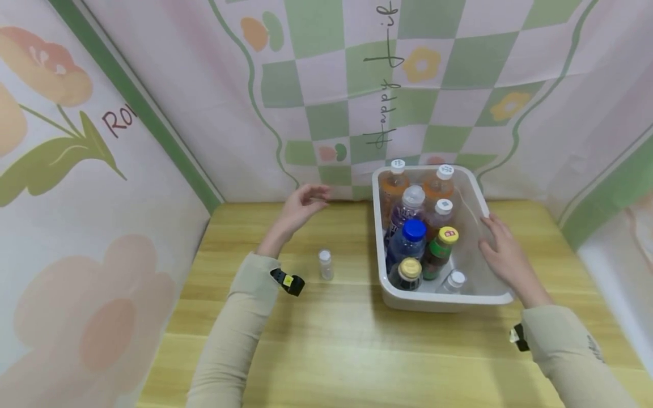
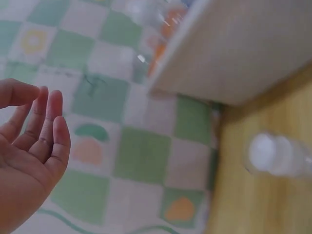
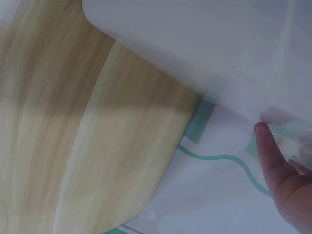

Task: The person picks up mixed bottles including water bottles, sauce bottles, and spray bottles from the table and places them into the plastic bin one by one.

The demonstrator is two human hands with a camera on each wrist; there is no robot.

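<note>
My left hand [image 1: 306, 203] hovers above the table with loosely bent fingers and nothing in them. Just below it on the wood stands a small clear bottle with a white cap [image 1: 326, 265], also visible in the left wrist view as a blurred bottle [image 2: 278, 155]. On the right, my right hand [image 1: 502, 252] holds the side rim of a white plastic bin [image 1: 415, 300], its thumb over the inner side. One finger [image 3: 270, 153] lies against the bin's outer wall [image 3: 204, 44] in the right wrist view; the others are partly hidden.
Several bottles stand in the bin, among them a blue-capped bottle [image 1: 414, 231], a yellow-capped one [image 1: 448, 235], a gold-lidded one [image 1: 410, 269] and a small white-capped one [image 1: 456, 279]. A patterned curtain [image 1: 326, 85] hangs behind the wooden table [image 1: 326, 351].
</note>
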